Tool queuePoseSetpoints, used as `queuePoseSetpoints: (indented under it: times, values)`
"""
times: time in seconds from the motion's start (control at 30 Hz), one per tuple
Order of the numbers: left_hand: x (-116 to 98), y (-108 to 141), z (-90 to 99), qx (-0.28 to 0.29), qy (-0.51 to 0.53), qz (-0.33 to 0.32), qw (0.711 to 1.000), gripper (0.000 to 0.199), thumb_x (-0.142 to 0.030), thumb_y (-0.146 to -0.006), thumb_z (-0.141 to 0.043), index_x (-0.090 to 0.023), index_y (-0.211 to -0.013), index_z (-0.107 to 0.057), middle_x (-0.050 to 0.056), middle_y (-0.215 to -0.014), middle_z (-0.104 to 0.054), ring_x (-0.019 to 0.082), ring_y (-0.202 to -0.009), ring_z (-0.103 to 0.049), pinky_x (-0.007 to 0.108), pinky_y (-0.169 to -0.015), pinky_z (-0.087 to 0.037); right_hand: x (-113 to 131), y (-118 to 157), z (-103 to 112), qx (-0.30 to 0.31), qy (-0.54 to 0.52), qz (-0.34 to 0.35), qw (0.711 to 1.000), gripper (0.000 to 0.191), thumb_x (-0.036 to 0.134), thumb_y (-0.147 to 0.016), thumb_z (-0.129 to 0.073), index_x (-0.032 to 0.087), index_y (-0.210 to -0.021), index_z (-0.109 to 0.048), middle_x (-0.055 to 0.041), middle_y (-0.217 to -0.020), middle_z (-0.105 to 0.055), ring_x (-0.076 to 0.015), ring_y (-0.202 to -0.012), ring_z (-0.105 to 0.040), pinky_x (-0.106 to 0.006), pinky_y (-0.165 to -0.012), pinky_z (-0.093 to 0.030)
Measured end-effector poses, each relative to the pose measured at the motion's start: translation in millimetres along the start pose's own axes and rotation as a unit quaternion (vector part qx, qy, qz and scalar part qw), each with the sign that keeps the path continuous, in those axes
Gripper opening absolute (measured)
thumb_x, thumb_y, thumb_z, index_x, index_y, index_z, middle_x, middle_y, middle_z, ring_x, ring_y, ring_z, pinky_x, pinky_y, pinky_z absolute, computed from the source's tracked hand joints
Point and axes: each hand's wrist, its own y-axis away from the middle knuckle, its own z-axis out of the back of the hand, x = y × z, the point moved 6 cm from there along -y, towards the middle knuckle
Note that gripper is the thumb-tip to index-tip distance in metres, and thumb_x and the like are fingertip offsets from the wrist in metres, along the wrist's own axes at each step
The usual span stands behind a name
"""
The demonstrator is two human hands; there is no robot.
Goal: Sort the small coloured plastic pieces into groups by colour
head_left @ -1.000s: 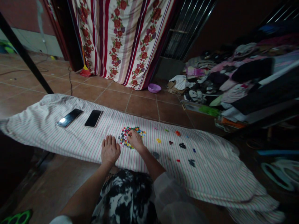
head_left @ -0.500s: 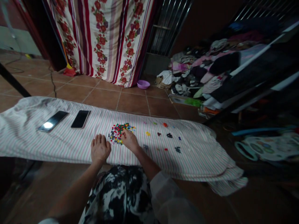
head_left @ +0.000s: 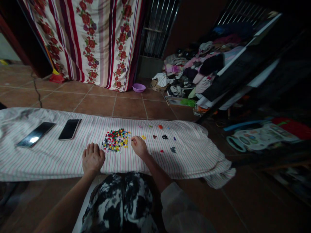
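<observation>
My right hand is pinched closed just right of a pile of small multicoloured pieces. What looks like a small dark piece shows at its fingertips; its exact kind is too small to tell. My left hand lies flat on the striped cloth, left of the pile, holding nothing. Right of my right hand are little single-colour groups: yellow pieces, brown pieces, black pieces, orange pieces and grey pieces. A red piece and a purple piece lie among them.
Two phones, one nearer the left edge and one beside it, lie on the cloth. Beyond are a floral curtain, a purple basin and a heap of clothes. A dark slanted bar stands at right.
My right hand has moved right, from over the pile to the space beside the yellow group. My left hand stays flat on the cloth. The whole view has shifted slightly.
</observation>
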Motion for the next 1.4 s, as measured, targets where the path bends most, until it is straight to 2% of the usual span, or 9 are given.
queuePoseSetpoints:
  times: [0.17, 0.3, 0.4, 0.57, 0.73, 1.07, 1.23, 1.4]
  values:
    - [-2.0, -0.3, 2.2, 0.006, -0.015, -0.007, 1.0, 0.046, -0.031, -0.091, -0.036, -0.008, -0.125, -0.058, 0.022, -0.137, -0.058, 0.034, -0.134, -0.047, 0.05, -0.111, -0.035, -43.4, 1.4, 30.5, -0.063, -0.029, -0.022, 0.997, 0.023, 0.015, -0.082, -0.051, 0.02, -0.097, -0.067, -0.0045, -0.094, -0.068, -0.016, -0.085, -0.064, -0.027, -0.082, -0.049]
    - [-3.9, -0.8, 3.8, 0.015, -0.022, -0.009, 1.0, 0.047, -0.031, -0.092, -0.035, -0.007, -0.124, -0.058, 0.023, -0.137, -0.057, 0.034, -0.134, -0.047, 0.05, -0.111, -0.035, -86.9, -0.8, 67.9, -0.121, -0.032, -0.063, 0.99, 0.024, 0.016, -0.078, -0.049, 0.019, -0.091, -0.068, -0.0056, -0.088, -0.069, -0.0176, -0.079, -0.064, -0.029, -0.079, -0.052]
    - [-4.4, -1.0, 4.8, 0.014, -0.02, -0.008, 1.0, 0.047, -0.03, -0.091, -0.036, -0.006, -0.125, -0.058, 0.024, -0.137, -0.057, 0.034, -0.134, -0.047, 0.05, -0.111, -0.034, -116.5, -1.5, 97.1, -0.162, -0.001, -0.095, 0.982, 0.024, 0.018, -0.076, -0.049, 0.019, -0.088, -0.07, -0.0076, -0.086, -0.07, -0.0192, -0.08, -0.064, -0.032, -0.083, -0.052]
    - [-3.8, -1.5, 3.2, 0.019, -0.032, -0.008, 0.999, 0.046, -0.031, -0.092, -0.035, -0.007, -0.122, -0.06, 0.023, -0.136, -0.058, 0.034, -0.132, -0.049, 0.05, -0.11, -0.036, -153.1, -5.0, 125.0, -0.162, 0.066, -0.147, 0.974, 0.031, 0.014, -0.074, -0.047, 0.018, -0.09, -0.073, -0.0096, -0.09, -0.073, -0.0211, -0.088, -0.065, -0.033, -0.09, -0.05]
    - [-2.0, -1.4, 1.0, 0.016, -0.031, -0.004, 0.999, 0.048, -0.031, -0.092, -0.034, -0.006, -0.126, -0.058, 0.022, -0.136, -0.058, 0.033, -0.132, -0.049, 0.049, -0.112, -0.035, -167.4, -11.0, 130.7, -0.143, 0.127, -0.157, 0.969, 0.037, 0.009, -0.078, -0.043, 0.017, -0.093, -0.076, -0.0109, -0.097, -0.074, -0.02, -0.095, -0.066, -0.03, -0.094, -0.048]
    - [0.9, -0.6, -2.8, 0.009, -0.015, 0.002, 1.0, 0.048, -0.032, -0.091, -0.036, -0.008, -0.127, -0.058, 0.022, -0.138, -0.057, 0.033, -0.135, -0.046, 0.05, -0.113, -0.034, -179.5, -14.6, 124.4, -0.094, 0.186, -0.159, 0.965, 0.037, 0.005, -0.08, -0.047, 0.017, -0.096, -0.078, -0.0124, -0.099, -0.074, -0.0202, -0.094, -0.068, -0.029, -0.091, -0.049]
    - [0.2, -1.3, -3.4, 0.018, -0.029, -0.001, 0.999, 0.05, -0.032, -0.091, -0.035, -0.006, -0.126, -0.058, 0.023, -0.138, -0.057, 0.034, -0.134, -0.047, 0.05, -0.113, -0.034, -180.8, -15.3, 124.4, -0.076, 0.195, -0.159, 0.965, 0.039, 0.003, -0.08, -0.046, 0.017, -0.098, -0.078, -0.0125, -0.101, -0.074, -0.0204, -0.097, -0.068, -0.03, -0.093, -0.048]
    - [2.8, -1.3, -5.4, 0.012, -0.015, 0.007, 1.0, 0.047, -0.032, -0.09, -0.037, -0.01, -0.126, -0.059, 0.02, -0.138, -0.057, 0.032, -0.135, -0.047, 0.05, -0.113, -0.033, -182.6, -17.1, 126.4, -0.071, 0.181, -0.166, 0.967, 0.039, 0.004, -0.078, -0.047, 0.019, -0.097, -0.078, -0.0098, -0.098, -0.074, -0.0198, -0.097, -0.068, -0.029, -0.093, -0.048]
